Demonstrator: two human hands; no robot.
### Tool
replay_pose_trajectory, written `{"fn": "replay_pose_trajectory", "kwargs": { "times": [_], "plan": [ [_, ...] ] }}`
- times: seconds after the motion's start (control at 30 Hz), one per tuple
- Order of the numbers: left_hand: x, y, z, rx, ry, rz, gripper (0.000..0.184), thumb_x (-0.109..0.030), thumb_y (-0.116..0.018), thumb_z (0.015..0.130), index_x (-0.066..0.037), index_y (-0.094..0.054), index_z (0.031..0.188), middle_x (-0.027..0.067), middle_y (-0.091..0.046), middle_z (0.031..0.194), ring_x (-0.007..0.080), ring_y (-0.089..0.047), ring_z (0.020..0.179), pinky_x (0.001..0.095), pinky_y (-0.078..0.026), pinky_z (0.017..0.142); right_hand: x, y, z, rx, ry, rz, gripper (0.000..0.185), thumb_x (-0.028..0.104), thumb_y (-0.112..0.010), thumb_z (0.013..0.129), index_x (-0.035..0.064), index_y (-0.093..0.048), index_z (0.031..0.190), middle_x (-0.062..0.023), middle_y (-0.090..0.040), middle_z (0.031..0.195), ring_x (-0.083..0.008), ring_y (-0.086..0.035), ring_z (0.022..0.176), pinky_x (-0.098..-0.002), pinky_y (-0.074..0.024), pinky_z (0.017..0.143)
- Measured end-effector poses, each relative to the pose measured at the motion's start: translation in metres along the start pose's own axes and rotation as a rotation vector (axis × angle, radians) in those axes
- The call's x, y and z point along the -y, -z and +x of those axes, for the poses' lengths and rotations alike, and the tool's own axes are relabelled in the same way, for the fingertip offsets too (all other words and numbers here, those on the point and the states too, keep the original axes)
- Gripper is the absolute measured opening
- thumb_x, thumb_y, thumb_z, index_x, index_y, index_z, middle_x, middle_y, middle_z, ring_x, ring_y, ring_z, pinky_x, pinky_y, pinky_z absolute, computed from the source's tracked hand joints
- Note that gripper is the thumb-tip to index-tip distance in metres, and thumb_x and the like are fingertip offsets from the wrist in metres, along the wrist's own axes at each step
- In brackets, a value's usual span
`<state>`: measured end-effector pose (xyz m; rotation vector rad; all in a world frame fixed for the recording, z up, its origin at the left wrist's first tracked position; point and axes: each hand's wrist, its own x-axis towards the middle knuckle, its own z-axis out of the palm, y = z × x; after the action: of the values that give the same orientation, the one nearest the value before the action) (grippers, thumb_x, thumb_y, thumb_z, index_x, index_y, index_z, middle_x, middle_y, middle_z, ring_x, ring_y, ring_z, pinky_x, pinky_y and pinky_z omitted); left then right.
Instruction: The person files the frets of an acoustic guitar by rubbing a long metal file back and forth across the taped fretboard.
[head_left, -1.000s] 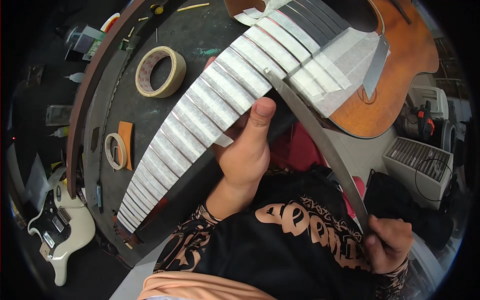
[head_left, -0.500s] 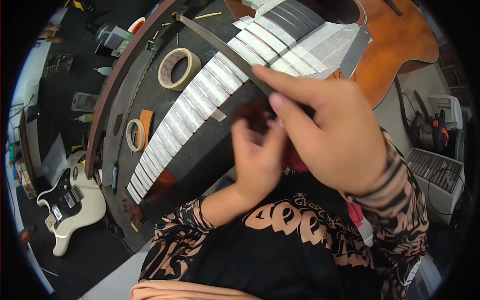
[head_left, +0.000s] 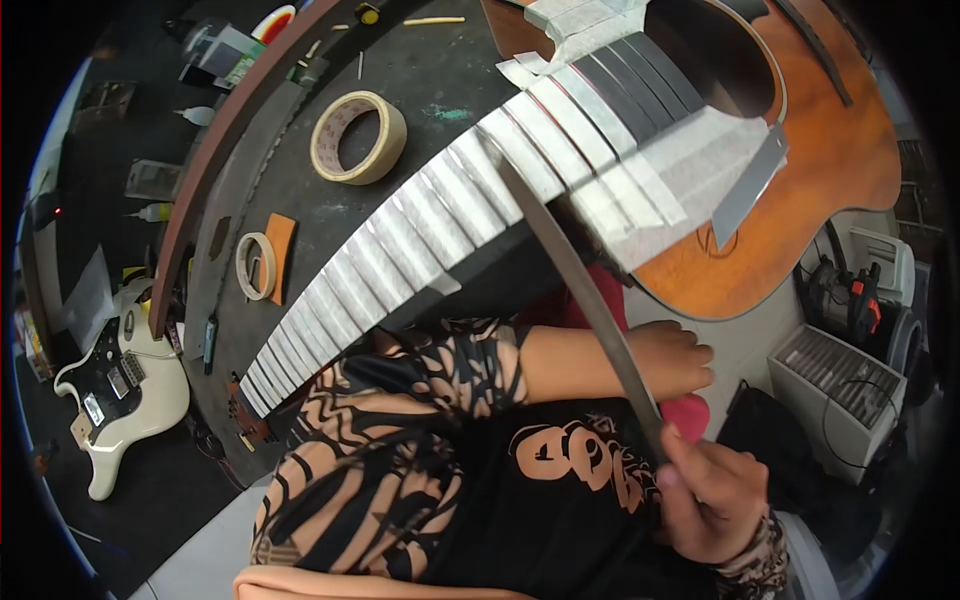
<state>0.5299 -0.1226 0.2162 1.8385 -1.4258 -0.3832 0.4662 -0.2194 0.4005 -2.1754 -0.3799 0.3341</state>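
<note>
My right hand (head_left: pixel 715 495) grips the lower end of a long thin metal strip (head_left: pixel 590 295). The strip's upper end rests over the masking-taped guitar fretboard (head_left: pixel 400 240), near its middle. My left hand (head_left: pixel 672 358) is off the neck, beyond the strip and above my right hand. Its fingers are curled, and what they hold, if anything, is hidden. White tape covers the fretboard between the frets, with bare dark wood near the soundhole. More tape and a grey plate (head_left: pixel 750 185) lie on the brown guitar body (head_left: pixel 700 275).
Two tape rolls, one large (head_left: pixel 390 150) and one small (head_left: pixel 246 267), lie on the dark bench (head_left: pixel 300 215) beside an orange piece (head_left: pixel 280 250). A white electric guitar (head_left: pixel 150 400) is at the left. A white box (head_left: pixel 820 400) stands on the floor at the right.
My left hand has left the neck and moved right. My right hand swung the strip up over the neck, then came back down to the lower right with it.
</note>
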Motion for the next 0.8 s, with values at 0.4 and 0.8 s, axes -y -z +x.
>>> {"fn": "replay_pose_trajectory", "kwargs": {
  "times": [0.4, 0.8],
  "plan": [
    [0.008, 0.012, -0.005, 0.031, 0.064, -0.051, 0.021, -0.026, -0.058, 0.081, -0.008, -0.065, 0.089, 0.0103, -0.061, 0.095, 0.0282, -0.062, 0.093, 0.0418, -0.051, 0.078, 0.015, -0.006, 0.050, 0.097, -0.063, 0.132, 0.045, -0.007, -0.065, 0.077, -0.0024, -0.061, 0.122, -0.0121, -0.063, 0.072, -0.0217, -0.062, 0.057, -0.0284, -0.0490, 0.052],
    [0.015, 0.000, -0.013, 0.009, 0.198, 0.000, 0.020, -0.024, -0.058, 0.082, -0.008, -0.067, 0.090, 0.0115, -0.062, 0.100, 0.0295, -0.062, 0.100, 0.0429, -0.052, 0.082, 0.031, -0.012, 0.105, 0.039, 0.079, -0.025, 0.042, -0.007, -0.060, 0.080, -0.0044, -0.060, 0.123, -0.0181, -0.067, 0.075, -0.0227, -0.068, 0.064, -0.0273, -0.0511, 0.062]
  ]
}}
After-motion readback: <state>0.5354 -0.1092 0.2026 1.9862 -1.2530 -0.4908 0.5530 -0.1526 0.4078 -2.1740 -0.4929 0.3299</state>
